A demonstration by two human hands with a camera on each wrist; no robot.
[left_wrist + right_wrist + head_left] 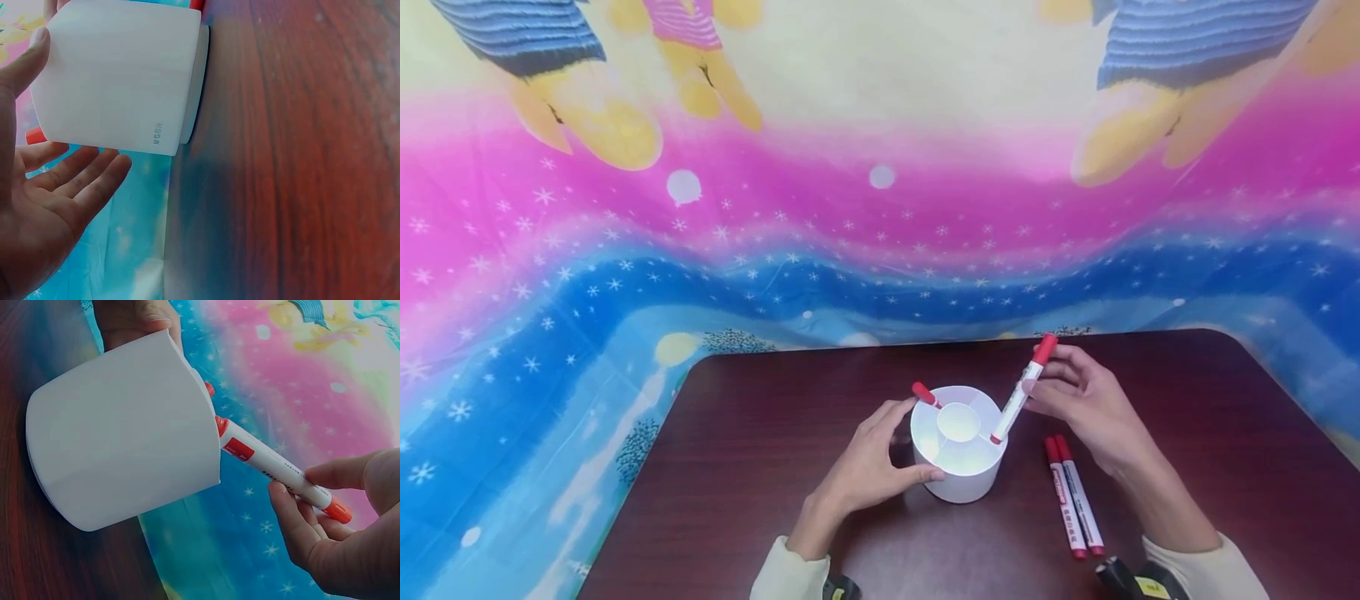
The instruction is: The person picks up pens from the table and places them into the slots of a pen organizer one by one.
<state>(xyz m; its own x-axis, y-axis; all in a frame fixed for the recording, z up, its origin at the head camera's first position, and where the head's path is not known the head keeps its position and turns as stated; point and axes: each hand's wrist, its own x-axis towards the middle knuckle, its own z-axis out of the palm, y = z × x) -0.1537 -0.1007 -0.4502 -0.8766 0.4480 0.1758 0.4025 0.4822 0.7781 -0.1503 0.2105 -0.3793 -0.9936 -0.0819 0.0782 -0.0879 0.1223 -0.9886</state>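
A round white pen holder point(958, 487) stands on the table, its top split by dividers around a central ring point(958, 422). My left hand point(868, 467) holds it from the left, thumb at the front rim and fingers at the back-left side. A marker's red cap point(927, 395) sticks out at its back left. In my right hand point(1101, 408), a white marker point(1017, 396) with red ends is pinched between thumb and fingers. It tilts, red cap up, with its lower end at the holder's right rim. In the right wrist view this marker point(269, 462) reaches the holder's opening.
Two more red-capped markers, a left one point(1066, 508) and a right one point(1081, 504), lie side by side on the dark wooden table point(760, 433), below my right hand. Behind the table hangs a colourful patterned cloth point(850, 250).
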